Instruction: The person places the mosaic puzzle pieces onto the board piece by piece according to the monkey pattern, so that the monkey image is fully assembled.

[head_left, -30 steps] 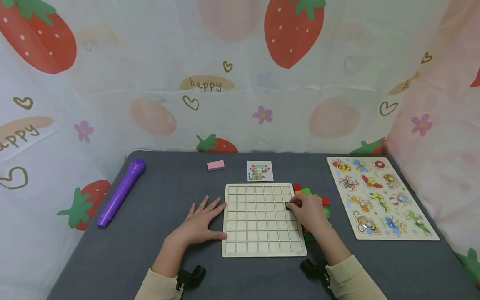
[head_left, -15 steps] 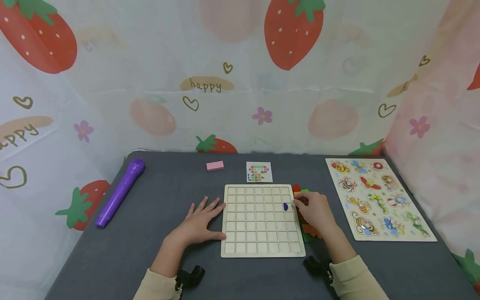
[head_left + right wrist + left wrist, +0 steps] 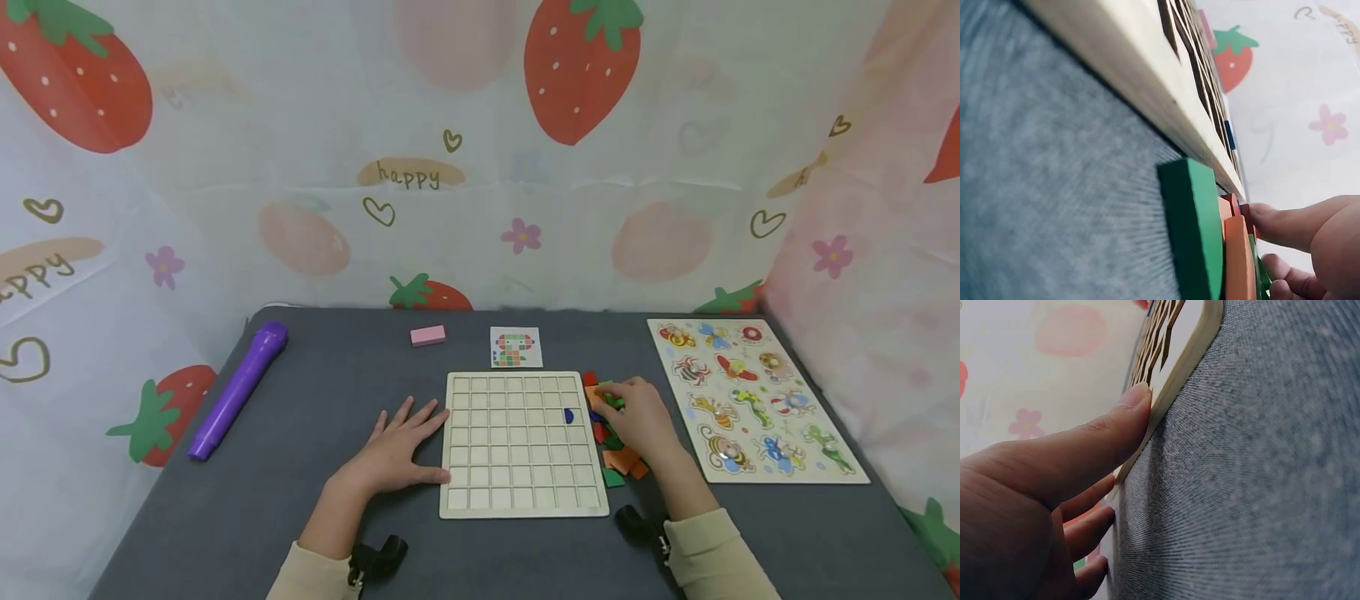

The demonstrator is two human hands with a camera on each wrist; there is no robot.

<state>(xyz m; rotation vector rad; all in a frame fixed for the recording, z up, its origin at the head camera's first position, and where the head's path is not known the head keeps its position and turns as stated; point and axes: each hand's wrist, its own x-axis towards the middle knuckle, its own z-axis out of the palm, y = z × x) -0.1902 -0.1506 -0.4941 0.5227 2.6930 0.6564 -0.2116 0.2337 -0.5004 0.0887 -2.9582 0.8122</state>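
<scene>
A pale wooden grid board lies flat on the dark cloth, with one dark blue half-round piece in a cell near its right side. My left hand rests with fingers spread along the board's left edge; in the left wrist view its thumb touches the rim. Over the loose coloured pieces at the board's right side is my right hand, fingers bent loosely. Its thumb meets a red piece in the right wrist view, beside a green block and an orange one.
Behind the board lie a small pattern card and a pink block. A purple tube with a wider head is on the left. To the right sits an insect picture board. Strawberry-print cloth hangs around the table.
My right hand has let go of the dark blue piece, leaving it on the grid, and moved right over the coloured pieces. The left hand has stayed at the board's left edge.
</scene>
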